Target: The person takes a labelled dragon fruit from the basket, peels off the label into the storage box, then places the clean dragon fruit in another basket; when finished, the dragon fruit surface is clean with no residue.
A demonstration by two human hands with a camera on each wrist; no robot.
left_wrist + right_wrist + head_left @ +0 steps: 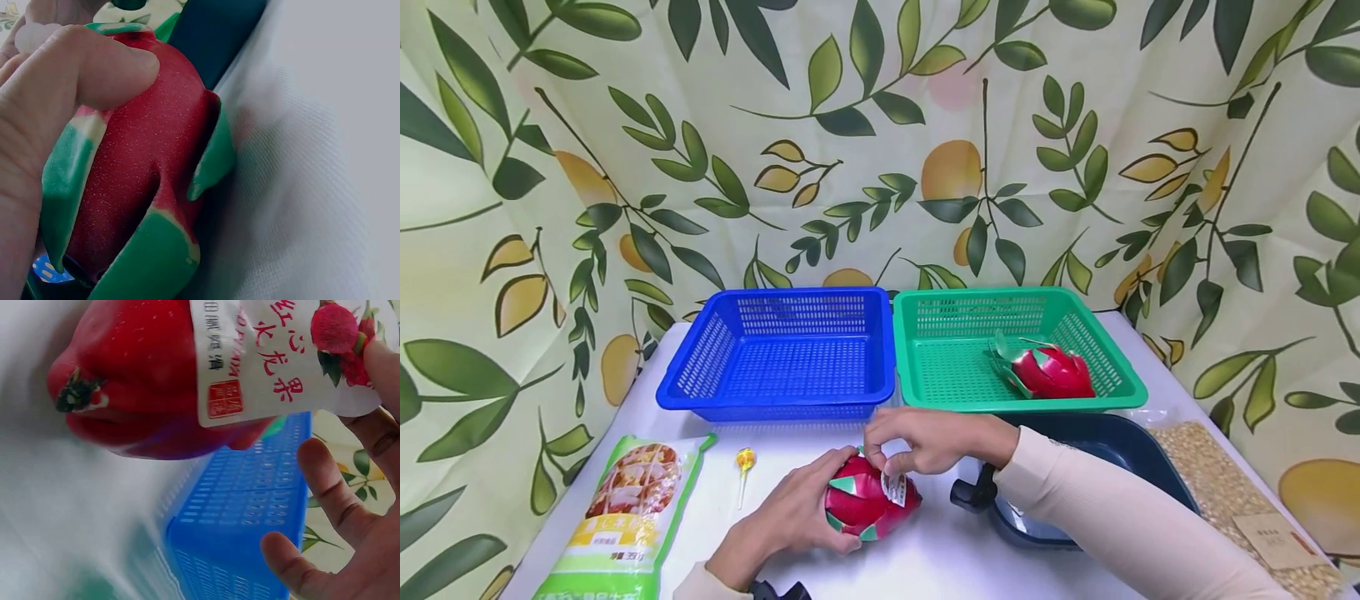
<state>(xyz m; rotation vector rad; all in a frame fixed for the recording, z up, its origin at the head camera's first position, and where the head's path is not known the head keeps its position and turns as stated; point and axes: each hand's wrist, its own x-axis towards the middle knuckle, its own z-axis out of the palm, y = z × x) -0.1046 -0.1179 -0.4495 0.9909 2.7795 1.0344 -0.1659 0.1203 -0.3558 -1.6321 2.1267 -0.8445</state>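
A red dragon fruit with green scales lies on the white table between both hands. My left hand grips it from the left; in the left wrist view the thumb presses on its red skin. With thumb and finger, my right hand pinches the edge of a white printed label on the fruit's right side. One end of the label lies against the skin. In the right wrist view the other fingers are spread away from the fruit. Another dragon fruit lies in the green basket.
A blue basket stands behind the hands, left of the green one. A dark blue basin sits under my right forearm. Bagged food and a yellow lollipop lie at left. A bag of pale grains lies at right.
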